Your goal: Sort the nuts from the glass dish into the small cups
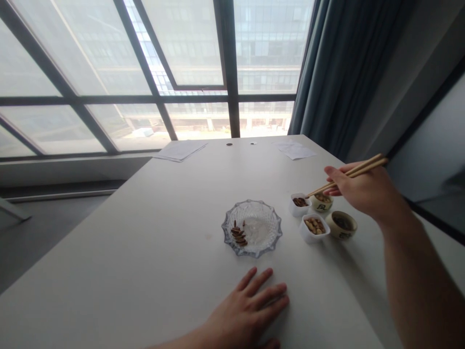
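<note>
My right hand point(358, 186) grips a pair of wooden chopsticks point(350, 173), their tips at the rim of a small white cup point(300, 209) holding dark brown seeds point(300, 201). Whether anything is pinched between the tips is too small to tell. In front of me, my left hand point(250, 305) lies flat on the table with its fingers spread. Just beyond it stands a scalloped clear glass dish point(267, 242). Several brown, elongated seeds point(239, 235) lie along the left side of that dish.
Beside the seed cup are a white cup point(314, 236) of peanut-like nuts and two cream ceramic cups, one marked point(321, 206), the other dark inside point(341, 232). Papers point(181, 150) lie at the table's point(152, 232) far left, with another sheet point(296, 149) at far right.
</note>
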`<state>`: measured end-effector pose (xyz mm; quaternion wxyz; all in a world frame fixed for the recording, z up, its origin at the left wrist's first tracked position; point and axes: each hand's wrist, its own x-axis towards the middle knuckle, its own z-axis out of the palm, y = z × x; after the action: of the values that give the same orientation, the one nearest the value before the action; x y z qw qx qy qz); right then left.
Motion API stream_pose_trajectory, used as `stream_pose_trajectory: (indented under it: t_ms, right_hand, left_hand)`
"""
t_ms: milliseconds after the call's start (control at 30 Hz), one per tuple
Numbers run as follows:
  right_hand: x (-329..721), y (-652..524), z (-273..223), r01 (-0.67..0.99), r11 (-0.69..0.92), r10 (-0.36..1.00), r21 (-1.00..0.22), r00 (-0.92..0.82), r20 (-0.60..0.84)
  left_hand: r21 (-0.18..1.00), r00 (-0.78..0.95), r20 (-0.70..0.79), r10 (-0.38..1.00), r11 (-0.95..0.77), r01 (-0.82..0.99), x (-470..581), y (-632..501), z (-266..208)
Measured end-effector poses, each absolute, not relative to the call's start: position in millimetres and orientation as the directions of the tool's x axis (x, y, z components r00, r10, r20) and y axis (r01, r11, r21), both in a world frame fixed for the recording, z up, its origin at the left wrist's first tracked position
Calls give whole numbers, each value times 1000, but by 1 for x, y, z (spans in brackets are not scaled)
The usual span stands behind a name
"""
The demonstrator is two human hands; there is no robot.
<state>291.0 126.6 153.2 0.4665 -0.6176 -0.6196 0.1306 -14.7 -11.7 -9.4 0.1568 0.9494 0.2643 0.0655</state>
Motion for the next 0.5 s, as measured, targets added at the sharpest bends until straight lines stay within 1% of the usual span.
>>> stream_pose_trajectory:
  t_ms: [100, 233, 300, 333, 400, 500]
  right_hand:
    - [293, 133, 148, 678, 120, 908, -726, 221, 356]
    - [282, 127, 152, 644, 196, 882, -740, 214, 420]
    - [271, 120, 155, 580, 231, 902, -781, 173, 395]
    - [263, 117, 156, 547, 250, 921, -799, 120, 371]
    - [247, 110, 155, 513, 308, 943, -801, -54, 328]
    - [221, 104, 145, 482, 425, 898, -766, -333, 289]
  left_hand:
    - [346, 849, 27, 528, -802, 487, -15, -11, -12]
    - [372, 848, 26, 529, -793, 483, -15, -12, -12]
    - [383, 849, 17, 528, -788, 482, -15, -12, -10]
    - [384, 848, 15, 529, -786, 484, -15, -12, -10]
    - [383, 848, 17, 530, -787, 484, -15, -12, -9]
    - [363, 845, 47, 533, -797, 483, -15, -12, -10]
